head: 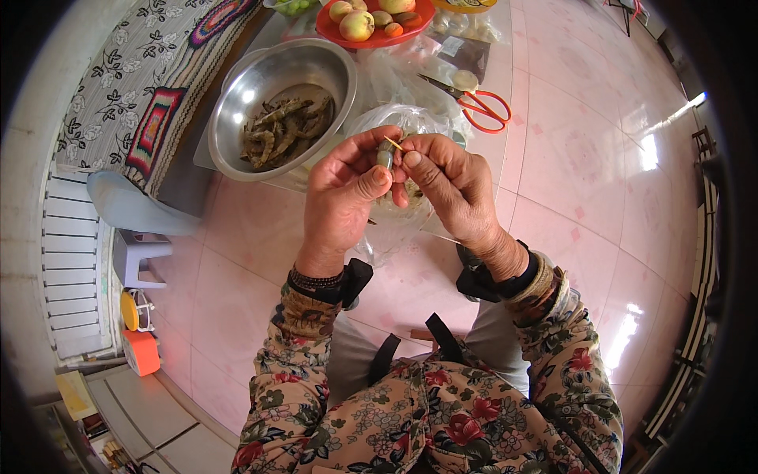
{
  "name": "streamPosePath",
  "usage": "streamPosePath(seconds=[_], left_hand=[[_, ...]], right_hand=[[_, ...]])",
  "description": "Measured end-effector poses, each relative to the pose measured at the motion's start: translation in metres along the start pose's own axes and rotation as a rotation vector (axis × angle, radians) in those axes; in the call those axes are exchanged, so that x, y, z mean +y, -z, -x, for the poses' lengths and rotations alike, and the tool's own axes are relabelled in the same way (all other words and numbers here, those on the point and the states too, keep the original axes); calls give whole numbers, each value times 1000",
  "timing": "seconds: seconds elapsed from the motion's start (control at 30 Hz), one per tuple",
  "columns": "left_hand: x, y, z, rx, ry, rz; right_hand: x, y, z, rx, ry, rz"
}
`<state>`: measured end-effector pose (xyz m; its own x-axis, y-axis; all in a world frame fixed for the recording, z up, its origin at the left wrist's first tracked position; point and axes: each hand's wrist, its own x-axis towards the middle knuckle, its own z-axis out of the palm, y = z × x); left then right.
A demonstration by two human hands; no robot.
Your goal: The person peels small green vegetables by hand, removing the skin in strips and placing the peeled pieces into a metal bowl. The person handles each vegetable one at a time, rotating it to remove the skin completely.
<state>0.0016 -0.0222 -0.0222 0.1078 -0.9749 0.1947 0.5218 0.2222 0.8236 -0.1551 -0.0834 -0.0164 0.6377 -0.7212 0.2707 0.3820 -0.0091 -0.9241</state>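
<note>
Between its thumb and fingers my left hand holds a raw shrimp. My right hand pinches a wooden toothpick, whose tip is up at the shrimp. Below and behind both hands lies a clear plastic bag with what look like shrimp scraps, partly hidden by the fingers. To the left a steel basin contains a heap of raw shrimp. Scissors with red handles rest on the table, beyond my right hand.
A red plate of apples and other fruit stands at the table's far side, with a green-filled container beside it. More plastic bags lie near the basin. A purple-grey stool and an orange object are at the left on the floor.
</note>
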Motion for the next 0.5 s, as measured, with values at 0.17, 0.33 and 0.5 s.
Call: streamPosePath(seconds=[0.17,0.33,0.5], left_hand=[[10,-1,4,56,22,-203],[18,2,4,28,109,-184],[23,6,4,4,175,-162]], right_hand=[[-6,9,0,36,-1,205],[-3,22,-4,86,-46,101],[-2,36,-13,26,66,219]])
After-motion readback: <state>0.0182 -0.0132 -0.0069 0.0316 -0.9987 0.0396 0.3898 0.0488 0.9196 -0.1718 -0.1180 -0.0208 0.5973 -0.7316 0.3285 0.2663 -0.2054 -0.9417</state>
